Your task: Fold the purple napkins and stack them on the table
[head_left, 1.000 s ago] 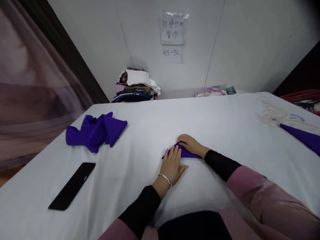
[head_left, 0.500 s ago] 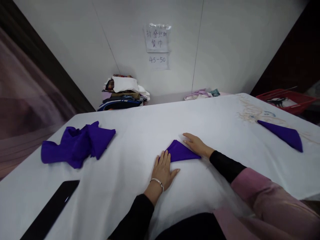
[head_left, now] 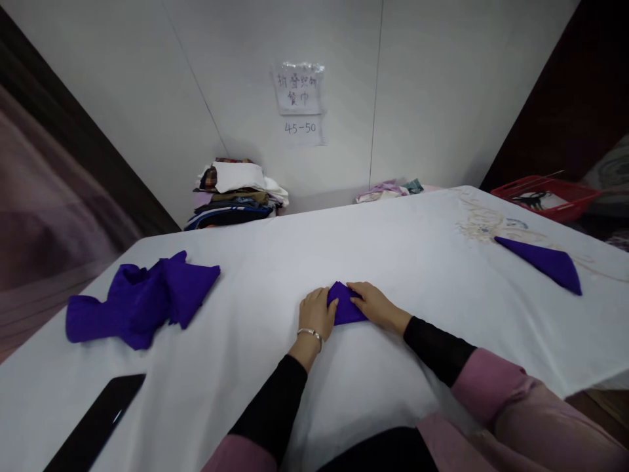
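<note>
A folded purple cloth napkin (head_left: 346, 308) lies on the white tablecloth in front of me, its pointed tip facing away. My left hand (head_left: 317, 313) closes round its left side, thumb on top; a bracelet is on that wrist. On the opposite side, my right hand (head_left: 376, 305) has its fingers curled over the right edge. Both side corners of the napkin are hidden under my hands.
Crumpled purple cloths (head_left: 142, 298) lie at left, above a long black object (head_left: 95, 423). A folded purple napkin (head_left: 543, 262) rests at right. Stacked fabrics (head_left: 236, 193), a small cloth pile (head_left: 386, 190) and a red basket (head_left: 550, 200) stand behind the table.
My left hand has gone from lying flat on the napkin to gripping its left side. The right hand has come in onto the right side. The view has shifted slightly.
</note>
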The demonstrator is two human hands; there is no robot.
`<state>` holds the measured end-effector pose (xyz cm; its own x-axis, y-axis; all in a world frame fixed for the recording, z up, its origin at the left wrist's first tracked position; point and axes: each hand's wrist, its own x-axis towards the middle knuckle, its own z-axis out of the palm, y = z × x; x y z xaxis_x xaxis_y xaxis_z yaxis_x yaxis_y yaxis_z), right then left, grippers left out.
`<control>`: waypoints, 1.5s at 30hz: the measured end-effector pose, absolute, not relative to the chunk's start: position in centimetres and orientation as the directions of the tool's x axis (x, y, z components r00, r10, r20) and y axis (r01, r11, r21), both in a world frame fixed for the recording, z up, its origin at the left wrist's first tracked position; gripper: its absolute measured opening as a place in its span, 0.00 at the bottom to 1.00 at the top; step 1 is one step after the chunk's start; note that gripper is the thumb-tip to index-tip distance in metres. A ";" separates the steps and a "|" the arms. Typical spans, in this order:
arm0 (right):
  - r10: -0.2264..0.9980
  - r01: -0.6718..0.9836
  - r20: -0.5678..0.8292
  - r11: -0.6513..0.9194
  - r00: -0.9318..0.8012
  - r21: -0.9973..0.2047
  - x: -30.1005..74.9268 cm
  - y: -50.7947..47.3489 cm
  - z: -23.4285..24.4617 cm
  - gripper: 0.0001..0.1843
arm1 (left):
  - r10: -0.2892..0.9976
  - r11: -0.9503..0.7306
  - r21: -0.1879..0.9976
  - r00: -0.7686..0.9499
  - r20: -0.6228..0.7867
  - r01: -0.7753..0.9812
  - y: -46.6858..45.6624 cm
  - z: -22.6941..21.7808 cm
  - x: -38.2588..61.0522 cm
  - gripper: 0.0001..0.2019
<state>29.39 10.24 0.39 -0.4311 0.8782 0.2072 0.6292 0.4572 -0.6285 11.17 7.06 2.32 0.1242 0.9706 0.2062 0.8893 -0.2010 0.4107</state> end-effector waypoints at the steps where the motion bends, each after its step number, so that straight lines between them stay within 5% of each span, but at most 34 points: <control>1: 0.882 0.628 0.207 0.450 -0.423 -0.634 29.3 10.4 0.3 0.22 | 0.973 -0.188 0.419 0.111 0.200 0.888 7.8 2.2 11.4 0.16; 14: 0.906 0.554 0.251 0.409 -0.340 -0.725 28.7 10.8 -0.5 0.23 | 0.993 -0.103 0.504 0.059 0.102 0.857 10.6 1.5 12.4 0.10; 25: 0.896 0.529 0.263 0.427 -0.358 -0.734 28.6 11.0 -0.8 0.23 | 0.994 -0.111 0.428 0.099 0.050 0.897 11.2 1.6 12.5 0.21; 34: 0.804 0.683 0.288 0.595 -0.521 -0.423 27.3 9.0 1.5 0.26 | 0.996 -0.084 0.370 0.067 0.056 0.925 11.3 1.8 12.8 0.16; 39: 0.799 0.706 0.143 0.588 -0.585 -0.395 26.7 8.6 1.4 0.35 | 0.995 -0.094 0.409 0.068 0.079 0.908 11.8 1.7 12.3 0.13; 45: 0.793 0.714 0.184 0.605 -0.581 -0.353 26.9 9.0 1.5 0.37 | 0.997 -0.063 0.447 0.039 0.061 0.892 13.0 0.9 11.8 0.19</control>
